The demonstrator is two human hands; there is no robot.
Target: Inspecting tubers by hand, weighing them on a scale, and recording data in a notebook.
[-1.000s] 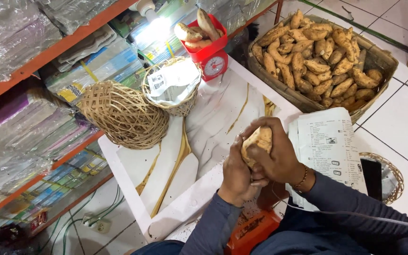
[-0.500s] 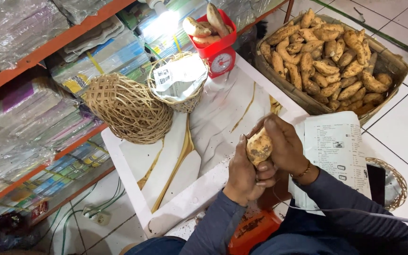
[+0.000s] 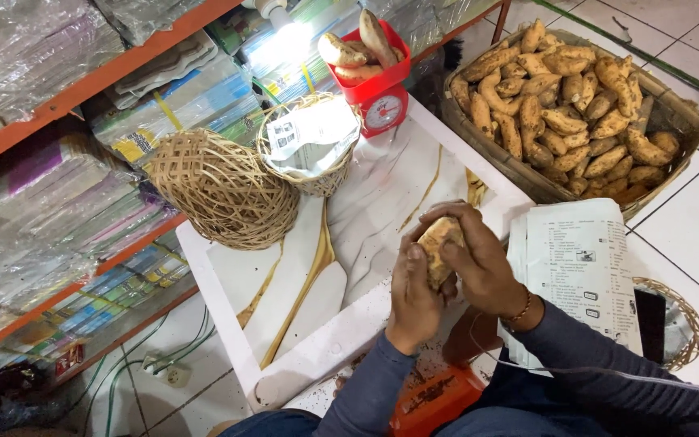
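Both my hands clasp one tan sweet potato [image 3: 437, 241] above the near edge of a white marbled table [image 3: 301, 283]. My left hand [image 3: 411, 299] wraps it from below, thumb pressed along its side. My right hand [image 3: 472, 259] covers it from the right, fingers curled over its top; a bead bracelet sits on that wrist. Most of the sweet potato is hidden by my fingers.
An overturned wicker basket [image 3: 222, 188] and a paper-lined wicker basket [image 3: 311, 142] stand at the table's back. A red scale [image 3: 375, 78] carries three sweet potatoes. A large basket of sweet potatoes [image 3: 573, 103] sits right. Printed sheets [image 3: 579, 269] lie beside my right arm. Shelves of wrapped books line the left.
My hands keep the sweet potato clasped and have shifted it slightly, my right fingers closing further over its top. The view has drifted a little.
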